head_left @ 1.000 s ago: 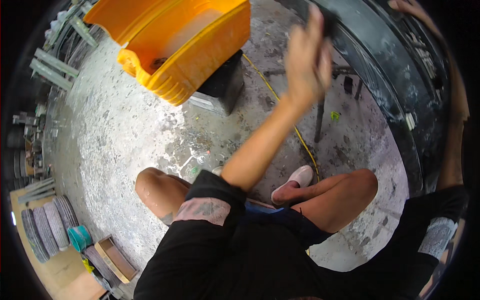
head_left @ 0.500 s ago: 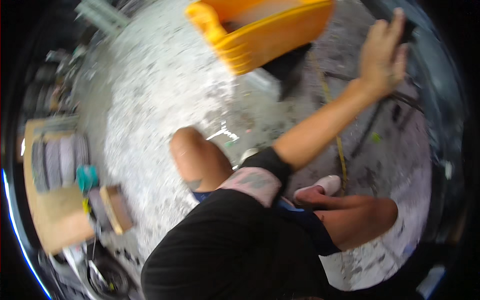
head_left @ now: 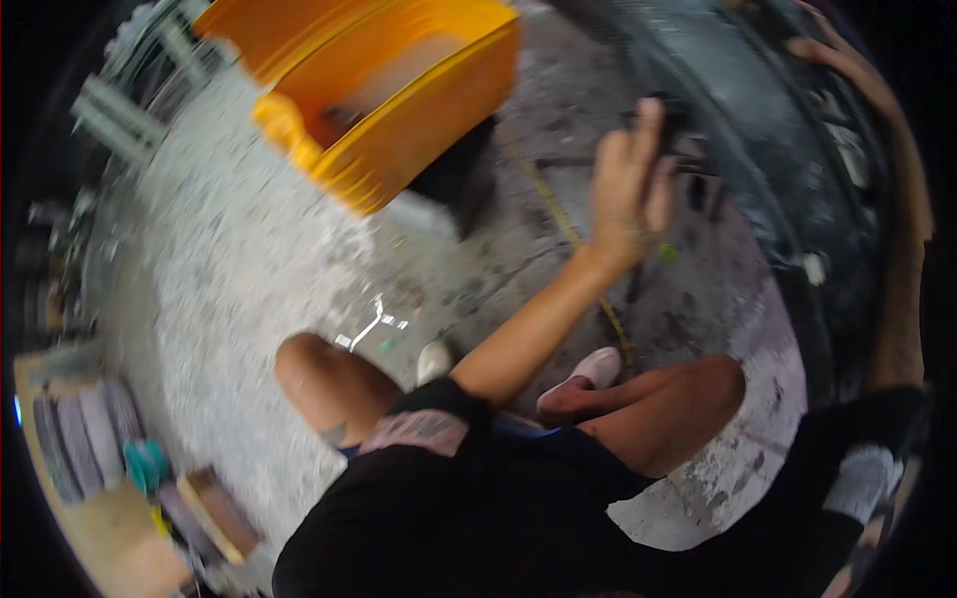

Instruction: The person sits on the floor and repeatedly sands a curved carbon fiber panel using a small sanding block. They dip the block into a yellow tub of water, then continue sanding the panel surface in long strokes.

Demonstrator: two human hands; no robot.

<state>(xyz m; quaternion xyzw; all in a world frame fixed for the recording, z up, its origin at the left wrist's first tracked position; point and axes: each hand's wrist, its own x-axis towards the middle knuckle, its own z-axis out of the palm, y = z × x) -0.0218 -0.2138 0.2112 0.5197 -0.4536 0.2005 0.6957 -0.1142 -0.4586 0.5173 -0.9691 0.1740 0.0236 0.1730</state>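
Note:
My left hand (head_left: 628, 199) reaches out over the floor beside a large dark, glossy curved panel (head_left: 743, 130), which looks like a vehicle's bumper. Its index finger points away, with the thumb apart from it. Between them and past the fingertips is a small dark thing (head_left: 674, 115), blurred and too dark to name, which the fingers seem to hold against the panel's near edge. At the upper right, my right hand (head_left: 847, 62) lies over the panel's far side with fingers spread. It is partly cut off by the picture's rim, and nothing shows in it.
A yellow open bin (head_left: 419, 130) stands ahead on a dark support, its lid (head_left: 289, 30) tipped back. Rolls of tape (head_left: 90, 439) sit on a cardboard sheet (head_left: 130, 538) at lower left. A yellow line (head_left: 558, 209) crosses the stained floor. My bent knees flank the space below.
The view has swung right, so the bin, panel and floor appear further left and lower. My right arm and hand have come into sight. My left hand keeps nearly the same place beside the panel.

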